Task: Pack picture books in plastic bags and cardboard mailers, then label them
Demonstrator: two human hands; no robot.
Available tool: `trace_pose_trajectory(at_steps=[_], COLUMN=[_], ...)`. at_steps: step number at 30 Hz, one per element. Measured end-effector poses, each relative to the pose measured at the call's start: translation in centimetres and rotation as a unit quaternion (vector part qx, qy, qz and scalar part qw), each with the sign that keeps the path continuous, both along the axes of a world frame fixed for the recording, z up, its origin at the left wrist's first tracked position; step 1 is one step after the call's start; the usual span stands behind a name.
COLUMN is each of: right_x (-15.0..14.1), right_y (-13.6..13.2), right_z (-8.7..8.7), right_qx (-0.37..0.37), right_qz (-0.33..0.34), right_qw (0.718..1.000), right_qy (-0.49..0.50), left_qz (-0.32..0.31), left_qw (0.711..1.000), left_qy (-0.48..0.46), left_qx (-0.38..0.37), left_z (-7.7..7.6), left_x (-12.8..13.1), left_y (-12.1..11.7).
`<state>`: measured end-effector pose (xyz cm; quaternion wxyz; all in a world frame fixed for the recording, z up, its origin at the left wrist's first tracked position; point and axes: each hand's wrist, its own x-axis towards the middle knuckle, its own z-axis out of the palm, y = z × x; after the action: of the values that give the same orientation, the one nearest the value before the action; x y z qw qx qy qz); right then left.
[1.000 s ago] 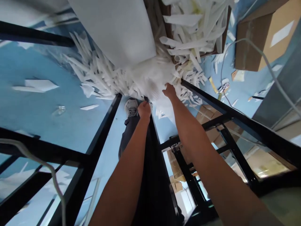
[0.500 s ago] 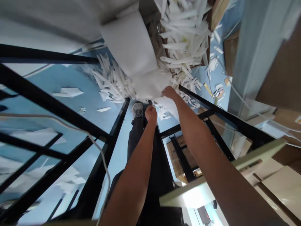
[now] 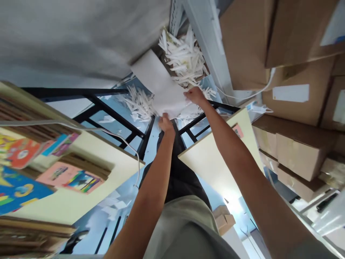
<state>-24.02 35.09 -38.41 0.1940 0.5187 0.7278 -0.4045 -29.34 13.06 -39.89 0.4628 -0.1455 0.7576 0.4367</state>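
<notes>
Both my arms reach down toward the floor. My left hand is closed on the near edge of a white foam sheet, and my right hand grips the same sheet at its right side. The sheet runs up and away from my hands toward a larger white mass at the top left. Beneath it lies a heap of white foam strips on the blue floor, and more strips fill a brown box just beyond the sheet.
A black metal frame stands between my legs and the floor. Cream tabletops sit at left and right; the left one carries colourful printed cards. Stacked cardboard boxes fill the right side. A white cable crosses the left table.
My view has risen away from the floor, so the tabletops and stacked boxes now show. Both hands keep their hold on the white sheet, now lifted higher off the strip pile.
</notes>
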Motion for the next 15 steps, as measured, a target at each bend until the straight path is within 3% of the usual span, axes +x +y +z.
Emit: trace_pose_trajectory(at_steps=[4,7,10,15], right_x=[2.5,4.3,5.2,4.7], right_y=[-0.8,-1.8,-3.0,-4.8], right_z=[7.1,10.8,13.2,16.7], right_qx=[0.017,0.026,0.025,0.013], right_qz=[-0.061,-0.106,-0.13,-0.078], right_qw=[0.997,0.993,0.987,0.994], right_qy=[0.034,0.053,0.088,0.073], left_qz=[0.065,0.042,-0.004,0.049], left_qw=[0.998,0.999,1.0,0.998], left_qy=[0.005,0.011,0.004,-0.029], left_qx=[-0.027,0.006,0.027,0.017], left_z=[7.6,11.7,13.9,16.4], left_x=[0.1,0.5,1.3,1.8], left_y=[0.0,-0.1,0.0,-0.2])
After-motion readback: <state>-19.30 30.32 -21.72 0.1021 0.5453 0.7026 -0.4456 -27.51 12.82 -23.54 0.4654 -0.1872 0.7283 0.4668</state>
